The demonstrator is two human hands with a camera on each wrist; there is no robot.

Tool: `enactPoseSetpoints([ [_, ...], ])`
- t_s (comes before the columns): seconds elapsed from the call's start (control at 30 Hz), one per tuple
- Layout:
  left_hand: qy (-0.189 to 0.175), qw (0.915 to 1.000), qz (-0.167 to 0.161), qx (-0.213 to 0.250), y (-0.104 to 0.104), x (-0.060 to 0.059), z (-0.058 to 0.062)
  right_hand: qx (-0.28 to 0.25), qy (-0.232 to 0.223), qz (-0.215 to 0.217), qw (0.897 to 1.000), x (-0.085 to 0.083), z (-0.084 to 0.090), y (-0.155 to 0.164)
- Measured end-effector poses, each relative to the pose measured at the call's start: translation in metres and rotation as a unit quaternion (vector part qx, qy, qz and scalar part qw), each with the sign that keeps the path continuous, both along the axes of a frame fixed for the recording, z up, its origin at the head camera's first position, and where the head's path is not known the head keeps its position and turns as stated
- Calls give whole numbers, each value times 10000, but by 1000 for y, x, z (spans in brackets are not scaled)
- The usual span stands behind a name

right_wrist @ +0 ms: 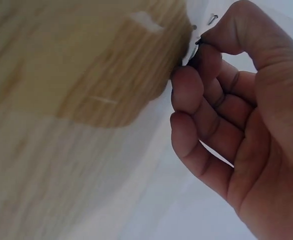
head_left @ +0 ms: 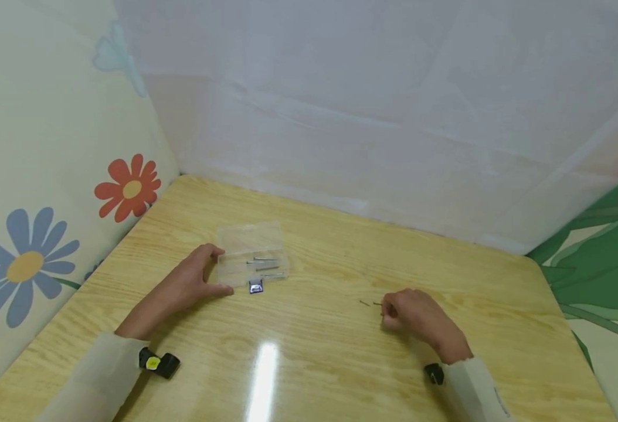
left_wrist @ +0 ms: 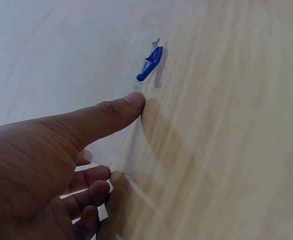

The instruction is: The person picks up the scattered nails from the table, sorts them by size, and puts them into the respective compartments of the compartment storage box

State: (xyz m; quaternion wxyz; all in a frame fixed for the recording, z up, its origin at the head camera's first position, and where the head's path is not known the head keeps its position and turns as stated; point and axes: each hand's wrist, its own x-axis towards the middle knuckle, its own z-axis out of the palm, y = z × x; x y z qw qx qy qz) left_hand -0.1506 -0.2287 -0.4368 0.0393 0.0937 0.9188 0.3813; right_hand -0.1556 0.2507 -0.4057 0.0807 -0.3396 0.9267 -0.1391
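1. Your left hand (head_left: 190,284) rests on the table (head_left: 340,363) at the left end of the clear plastic box (head_left: 253,255). The thumb and fingers lie fairly straight against the box's near and far edges, bracing it rather than clamping it; the left wrist view shows the thumb tip pressed to the box's edge.
2. The box lies flat and open, just right of your left hand. Several nails (head_left: 261,264) lie inside it, their long axes running roughly left to right. A small blue latch (head_left: 256,286) sits at its near edge.
3. Your right hand (head_left: 414,319) is well apart from the box, to the right and nearer to you. Its fingers are curled, and thumb and forefinger pinch a thin nail (head_left: 370,303) at its right end.
4. The pinched nail points left, toward the box, with its long axis about parallel to the nails already in the box. Its free end hangs just above the table.
5. Key relation: the box lies to the left of, and farther away than, the held nail. Your left hand is the nearer one to the box; your right hand alone holds the nail.
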Motion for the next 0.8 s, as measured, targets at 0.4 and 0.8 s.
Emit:
enactPoseSetpoints([
  [0.4, 83, 9999, -71, -5, 0, -2, -5, -183, 60, 247, 9995, 2, 4, -24],
  [0.8, 28, 9999, -105, 75, -1, -2, -4, -223, 204, 699, 9971, -7, 7, -78],
])
